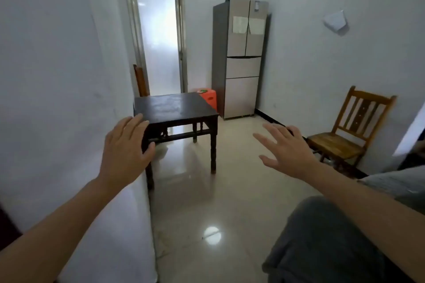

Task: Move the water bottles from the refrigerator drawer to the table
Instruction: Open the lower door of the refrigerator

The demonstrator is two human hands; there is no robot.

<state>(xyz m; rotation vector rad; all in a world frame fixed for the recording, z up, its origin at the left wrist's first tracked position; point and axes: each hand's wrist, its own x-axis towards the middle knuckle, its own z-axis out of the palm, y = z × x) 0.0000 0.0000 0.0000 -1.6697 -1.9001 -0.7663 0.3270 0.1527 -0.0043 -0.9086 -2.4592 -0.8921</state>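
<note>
You face a small white-walled room with a glossy pale floor [195, 202]. A dark square tabletop [174, 108] stands against the left wall [57, 76], with a frosted door [158, 39] behind it and an orange stool [208, 98] just beside its far corner. The fridge [241, 30] stands in the far corner with its doors and drawers [243, 68] shut, so the bottles are hidden from you. A wooden chair [349, 131] sits by the right wall.

Both your hands are raised, open and holding nothing. Your left hand [125, 147] shows its back, fingers straight, in front of the tabletop's near corner. It seems clear of the wall, though the view does not settle that. Your right hand [289, 147] spreads its fingers above the floor, near the chair.

Something small and green lies on the stool, too blurred to name. The wall cuts off the tabletop's left side, and grey cloth [322, 248] fills the lower right.
</note>
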